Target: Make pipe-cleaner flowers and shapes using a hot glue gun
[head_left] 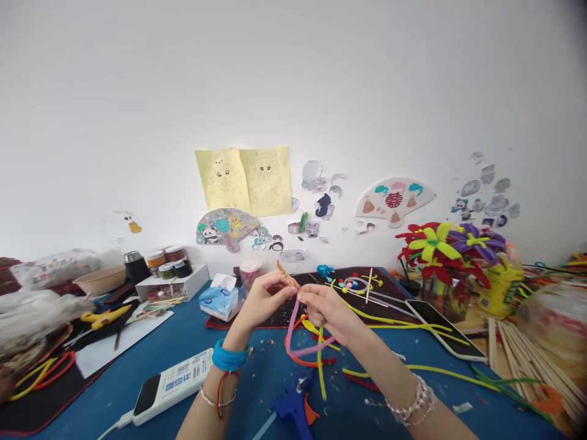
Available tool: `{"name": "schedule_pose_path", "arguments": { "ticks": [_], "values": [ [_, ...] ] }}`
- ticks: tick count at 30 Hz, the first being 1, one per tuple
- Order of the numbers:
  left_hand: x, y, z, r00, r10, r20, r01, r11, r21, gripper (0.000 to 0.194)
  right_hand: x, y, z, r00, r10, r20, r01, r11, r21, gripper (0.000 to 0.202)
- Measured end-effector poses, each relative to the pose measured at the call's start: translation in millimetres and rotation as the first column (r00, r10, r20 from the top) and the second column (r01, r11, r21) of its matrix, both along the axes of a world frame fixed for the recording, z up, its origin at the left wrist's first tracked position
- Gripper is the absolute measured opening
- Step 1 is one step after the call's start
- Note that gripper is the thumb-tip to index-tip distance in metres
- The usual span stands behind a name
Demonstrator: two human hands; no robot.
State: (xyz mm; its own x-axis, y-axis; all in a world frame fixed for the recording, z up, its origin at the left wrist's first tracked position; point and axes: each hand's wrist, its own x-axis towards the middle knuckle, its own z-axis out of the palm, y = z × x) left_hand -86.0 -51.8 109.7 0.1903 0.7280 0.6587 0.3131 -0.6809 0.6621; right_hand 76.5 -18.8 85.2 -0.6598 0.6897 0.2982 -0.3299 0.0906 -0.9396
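Observation:
Above the blue table, my left hand point(268, 298) and my right hand point(328, 308) meet fingertip to fingertip, both closed in a pinch. From between the left fingers a thin yellow-and-pink twisted stem point(282, 270) slants up. A pink pipe cleaner point(293, 330) hangs from the pinch and bends back under my right hand. The exact spot where it joins the stem is hidden by my fingers. Under my right hand a yellow pipe cleaner point(321, 373) hangs or lies; I cannot tell which. An orange pipe cleaner point(302, 362) curves behind the pink one.
A blue glue gun point(293, 406) lies in front, a white power bank point(174, 385) to its left. Tissues point(222, 298) stand behind my left hand. To the right are a phone point(444, 330), wooden sticks point(527, 354) and pipe-cleaner flowers point(435, 244). Yellow pipe cleaners point(440, 368) cross the table.

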Motion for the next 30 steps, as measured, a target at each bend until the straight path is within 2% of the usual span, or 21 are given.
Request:
{"name": "schedule_pose_path", "arguments": {
  "ticks": [1, 2, 3, 5, 6, 7, 8, 9, 10, 12, 13, 14, 15, 16, 17, 18, 19, 21, 23, 26, 30],
  "values": [
    [1.9, 0.8, 0.2, 0.994, 0.095, -0.045, -0.092, 0.994, 0.064, 0.013, -0.8, 2.1, -1.2, 0.988, -0.149, 0.034, 0.144, 0.983, 0.117, 0.020],
    [4.2, 2.1, -0.3, 0.982, 0.177, -0.072, -0.167, 0.978, 0.126, 0.012, -1.7, 4.6, -3.4, 0.949, -0.309, 0.053, 0.286, 0.923, 0.259, 0.019],
    [7.0, 3.8, -1.8, 0.967, 0.238, -0.087, -0.221, 0.960, 0.174, 0.012, -2.7, 7.5, -6.8, 0.882, -0.469, 0.048, 0.410, 0.813, 0.413, 0.017],
    [13.6, 8.3, -7.3, 0.943, 0.320, -0.091, -0.295, 0.932, 0.212, 0.012, -4.6, 14.3, -16.5, 0.693, -0.719, -0.050, 0.547, 0.480, 0.686, 0.015],
    [17.2, 10.9, -11.0, 0.930, 0.358, -0.088, -0.335, 0.920, 0.203, 0.012, -5.5, 17.9, -22.1, 0.603, -0.788, -0.120, 0.551, 0.303, 0.778, 0.016],
    [20.6, 13.6, -15.2, 0.914, 0.398, -0.074, -0.382, 0.909, 0.167, 0.012, -6.3, 21.6, -27.8, 0.543, -0.820, -0.182, 0.523, 0.161, 0.837, 0.018],
    [23.6, 16.4, -19.4, 0.898, 0.436, -0.051, -0.429, 0.896, 0.112, 0.012, -7.0, 25.0, -32.9, 0.516, -0.827, -0.223, 0.486, 0.069, 0.871, 0.020],
    [25.7, 19.2, -23.3, 0.884, 0.467, -0.027, -0.465, 0.884, 0.046, 0.013, -7.7, 27.9, -37.2, 0.515, -0.823, -0.240, 0.455, 0.025, 0.890, 0.021],
    [26.7, 21.9, -26.6, 0.876, 0.482, -0.007, -0.482, 0.876, -0.020, 0.014, -8.4, 30.2, -40.1, 0.526, -0.816, -0.240, 0.432, 0.014, 0.902, 0.022],
    [24.4, 26.5, -30.0, 0.890, 0.455, 0.009, -0.451, 0.884, -0.125, 0.019, -9.1, 32.5, -41.0, 0.538, -0.813, -0.222, 0.421, 0.031, 0.907, 0.022],
    [21.0, 27.9, -30.0, 0.908, 0.419, 0.003, -0.413, 0.897, -0.157, 0.021, -8.9, 32.6, -39.0, 0.558, -0.809, -0.185, 0.434, 0.095, 0.896, 0.020],
    [16.5, 28.6, -28.8, 0.927, 0.375, -0.015, -0.372, 0.911, -0.179, 0.023, -8.1, 32.1, -35.7, 0.605, -0.788, -0.118, 0.452, 0.217, 0.865, 0.018],
    [11.3, 28.5, -26.9, 0.948, 0.316, -0.023, -0.314, 0.925, -0.213, 0.025, -6.8, 31.3, -31.4, 0.684, -0.729, -0.023, 0.453, 0.400, 0.797, 0.016],
    [5.9, 27.5, -24.6, 0.970, 0.244, -0.019, -0.241, 0.938, -0.251, 0.027, -4.9, 30.2, -26.7, 0.789, -0.609, 0.079, 0.410, 0.618, 0.671, 0.014],
    [0.7, 25.9, -22.2, 0.989, 0.150, 0.004, -0.142, 0.946, -0.293, 0.027, -2.7, 29.0, -22.1, 0.893, -0.423, 0.152, 0.304, 0.817, 0.490, 0.013],
    [-3.7, 23.9, -20.2, 0.997, 0.038, 0.060, -0.017, 0.944, -0.329, 0.027, -0.4, 27.8, -18.2, 0.963, -0.202, 0.177, 0.144, 0.945, 0.292, 0.013],
    [-7.0, 21.6, -18.6, 0.990, -0.067, 0.121, 0.105, 0.932, -0.347, 0.026, 1.7, 26.6, -15.3, 0.987, 0.005, 0.159, -0.024, 0.992, 0.124, 0.013],
    [-10.1, 17.5, -16.9, 0.944, -0.246, 0.218, 0.311, 0.883, -0.351, 0.023, 4.4, 23.9, -12.8, 0.949, 0.308, 0.066, -0.301, 0.948, -0.099, 0.013],
    [-9.7, 14.3, -16.1, 0.909, -0.350, 0.225, 0.409, 0.851, -0.329, 0.022, 4.9, 20.7, -13.5, 0.886, 0.464, -0.017, -0.457, 0.866, -0.202, 0.012],
    [-6.3, 10.8, -13.3, 0.898, -0.398, 0.187, 0.437, 0.852, -0.287, 0.022, 3.8, 15.2, -14.7, 0.836, 0.545, -0.067, -0.543, 0.805, -0.239, 0.013],
    [-0.1, 4.0, -6.0, 0.929, -0.344, 0.136, 0.365, 0.912, -0.185, 0.023, 4.6, 9.5, -10.2, 0.847, 0.525, -0.080, -0.530, 0.825, -0.197, 0.017]
  ]
}}
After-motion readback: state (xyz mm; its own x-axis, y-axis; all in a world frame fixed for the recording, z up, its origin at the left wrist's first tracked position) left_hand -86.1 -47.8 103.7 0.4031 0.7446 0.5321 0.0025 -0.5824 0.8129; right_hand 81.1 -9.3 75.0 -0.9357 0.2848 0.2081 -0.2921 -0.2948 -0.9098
